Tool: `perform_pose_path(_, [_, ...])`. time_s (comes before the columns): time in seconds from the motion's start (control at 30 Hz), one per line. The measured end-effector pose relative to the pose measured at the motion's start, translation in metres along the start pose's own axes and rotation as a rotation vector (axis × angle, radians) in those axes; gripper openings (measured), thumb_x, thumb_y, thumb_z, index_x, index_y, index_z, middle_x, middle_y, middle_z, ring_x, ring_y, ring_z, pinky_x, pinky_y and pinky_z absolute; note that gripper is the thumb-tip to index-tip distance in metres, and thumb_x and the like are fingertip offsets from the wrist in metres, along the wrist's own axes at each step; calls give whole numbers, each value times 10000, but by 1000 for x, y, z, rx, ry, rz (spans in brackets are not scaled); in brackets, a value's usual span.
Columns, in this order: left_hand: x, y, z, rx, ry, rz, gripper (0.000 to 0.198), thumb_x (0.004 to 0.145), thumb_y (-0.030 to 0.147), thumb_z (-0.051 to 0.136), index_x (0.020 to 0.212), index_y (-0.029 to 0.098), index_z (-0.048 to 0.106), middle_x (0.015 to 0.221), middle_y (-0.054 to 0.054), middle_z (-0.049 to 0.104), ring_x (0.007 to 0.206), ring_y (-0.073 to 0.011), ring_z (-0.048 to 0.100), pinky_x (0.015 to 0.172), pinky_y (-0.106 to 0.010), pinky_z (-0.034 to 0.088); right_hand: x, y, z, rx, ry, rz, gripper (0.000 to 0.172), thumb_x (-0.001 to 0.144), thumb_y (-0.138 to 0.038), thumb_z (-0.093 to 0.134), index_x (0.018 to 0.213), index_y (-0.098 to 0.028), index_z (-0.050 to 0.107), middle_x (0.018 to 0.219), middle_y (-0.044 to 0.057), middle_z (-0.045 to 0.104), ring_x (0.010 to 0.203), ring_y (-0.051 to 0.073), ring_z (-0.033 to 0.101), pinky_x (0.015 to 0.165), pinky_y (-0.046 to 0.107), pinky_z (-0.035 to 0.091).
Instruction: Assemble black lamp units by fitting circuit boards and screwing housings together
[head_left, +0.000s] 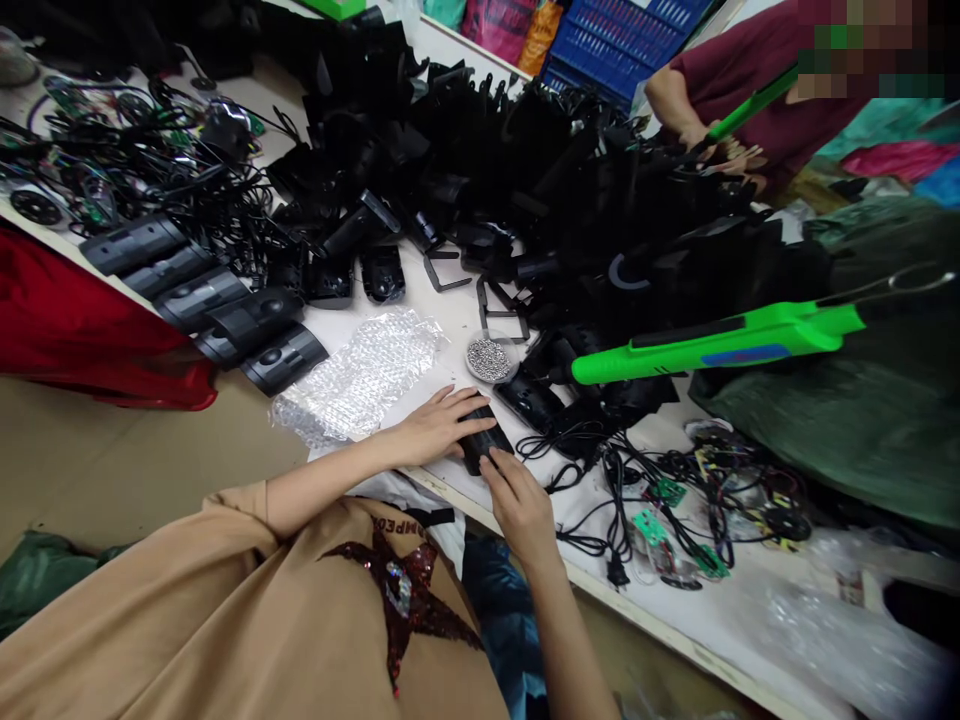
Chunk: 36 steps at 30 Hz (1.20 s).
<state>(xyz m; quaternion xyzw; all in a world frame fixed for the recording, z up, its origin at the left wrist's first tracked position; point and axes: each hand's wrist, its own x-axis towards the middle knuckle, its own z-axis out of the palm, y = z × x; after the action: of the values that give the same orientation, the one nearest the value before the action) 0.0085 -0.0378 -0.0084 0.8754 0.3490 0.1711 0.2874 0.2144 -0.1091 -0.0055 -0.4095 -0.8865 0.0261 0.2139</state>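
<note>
A black plastic casing lies at the front edge of the white table, between my two hands. My left hand reaches across its top from the left, fingers a little apart and the thumb at the near side. From the front right, my right hand grips the casing's near end with bent fingers. Just beyond the casing stands a small round dish of silver screws. A green electric screwdriver hangs to the right, its bit end near other black parts. What is under the casing is hidden.
Bubble wrap lies left of my hands, beside a row of black casings. A big heap of black parts covers the back. Cables with green circuit boards lie right. Across the table a co-worker's hands are near another green screwdriver.
</note>
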Motion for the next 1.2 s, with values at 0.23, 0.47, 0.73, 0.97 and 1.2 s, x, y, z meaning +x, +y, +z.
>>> perform_pose_path(0.23, [1, -1, 0, -52, 15, 7, 632, 719, 150, 689, 1291, 239, 436, 1422, -118, 354, 1370, -265, 187, 1097, -514, 161, 2, 2, -6, 51, 246, 94, 333, 792, -100, 597, 1112, -191, 584, 1034, 117, 653, 934, 204, 630, 802, 351, 551])
perform_pose_path(0.47, [0, -1, 0, -40, 22, 24, 627, 735, 153, 672, 1304, 238, 423, 1427, -114, 347, 1370, -267, 184, 1097, -517, 163, 7, 2, -6, -70, 87, -62, 221, 806, -158, 593, 1018, -214, 622, 1046, 115, 657, 959, 223, 626, 767, 356, 547])
perform_pose_path(0.73, [-2, -3, 0, -41, 20, 28, 646, 738, 195, 680, 1320, 254, 407, 1427, -119, 348, 1363, -277, 208, 1091, -528, 176, 9, 30, -29, 40, 529, 280, 415, 755, -185, 646, 1158, -224, 552, 1112, 109, 612, 1012, 232, 593, 818, 394, 516])
perform_pose_path(0.97, [-3, 0, -12, -9, 39, 36, 758, 753, 357, 670, 1394, 278, 275, 1460, -111, 285, 1368, -291, 188, 1090, -544, 180, 91, 147, -76, 574, 785, 679, 808, 657, -374, 640, 1344, -222, 242, 1456, 130, 231, 1327, 235, 270, 1012, 491, 324])
perform_pose_path(1.2, [-7, 0, -23, 35, 144, 37, 598, 850, 436, 520, 1385, 272, 308, 1432, -87, 348, 1340, -275, 274, 1092, -510, 241, 136, 163, -69, 871, 476, 537, 518, 614, -351, 702, 1058, -180, 498, 1033, 90, 635, 913, 174, 612, 838, 359, 487])
